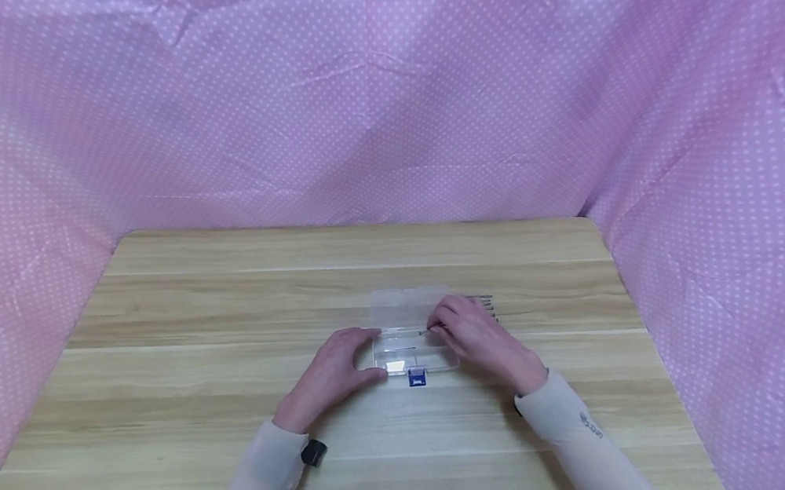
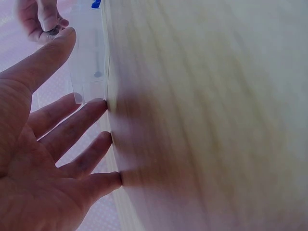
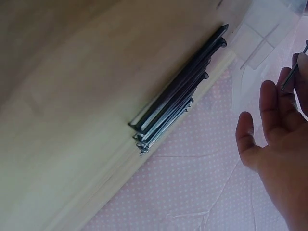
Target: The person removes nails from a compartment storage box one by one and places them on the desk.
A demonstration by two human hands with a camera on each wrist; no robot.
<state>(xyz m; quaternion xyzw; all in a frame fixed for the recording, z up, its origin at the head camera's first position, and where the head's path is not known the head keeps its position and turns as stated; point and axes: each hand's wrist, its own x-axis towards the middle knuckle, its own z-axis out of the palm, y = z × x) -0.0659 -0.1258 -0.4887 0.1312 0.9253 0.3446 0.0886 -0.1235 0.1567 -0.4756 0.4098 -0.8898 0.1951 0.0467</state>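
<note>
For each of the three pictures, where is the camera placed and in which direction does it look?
Head: high, looking down at the wooden table, clear plastic box, left hand and right hand.
Left wrist: along the open left hand toward the box.
Right wrist: past the right hand, pinching one nail, toward the nail pile.
Head and left wrist share the box.

a light wooden table with long plank grain (image 1: 215, 322) carried a small clear plastic compartment box with a blue latch (image 1: 406, 339), which lay open near the table's middle. just beyond the box's far right corner, a tight row of dark metal nails (image 3: 179, 94) lay side by side, flat on the wood (image 1: 488, 305).
</note>
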